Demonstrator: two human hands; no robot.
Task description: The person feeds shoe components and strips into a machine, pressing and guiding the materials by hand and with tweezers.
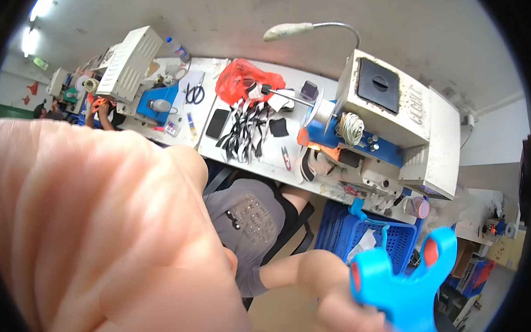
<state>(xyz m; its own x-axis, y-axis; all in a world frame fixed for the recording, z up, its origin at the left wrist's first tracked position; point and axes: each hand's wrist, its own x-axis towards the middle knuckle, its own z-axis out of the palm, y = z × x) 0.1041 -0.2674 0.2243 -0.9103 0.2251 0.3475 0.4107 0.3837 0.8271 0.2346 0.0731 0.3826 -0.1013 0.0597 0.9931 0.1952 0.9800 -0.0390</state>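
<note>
Right hand (359,318) is closing on the blue piece (410,297), fingers pressing its lower left edge; this grip is blurring, exact finger placement can't be told. Blue piece is sitting just right of the grip, below the basket (404,238) in view, its bottom running out of frame. Left hand (105,230) is filling the view left of the basket, palm facing the camera; its fingertips aren't showing, so can't tell whether that grip is spread or pressed together.

Basket is holding a white sheet (363,242); a light-blue part (359,210) is hanging at its rim. Red bag (238,80) is lying on the counter (272,148), up and left of the basket, contents hard to tell. Pink jar (419,207) is standing just above the basket's right end, contents unclear.

Blue piece is forking into two prongs, both pointing up toward the basket side, red showing inside each; its long axis is running roughly up-down, leaning slightly right at the top. Strips (246,130) are piling left of the basket, up on the counter, phone (218,123) lying beside them. Machine (419,116) is standing above the basket.
</note>
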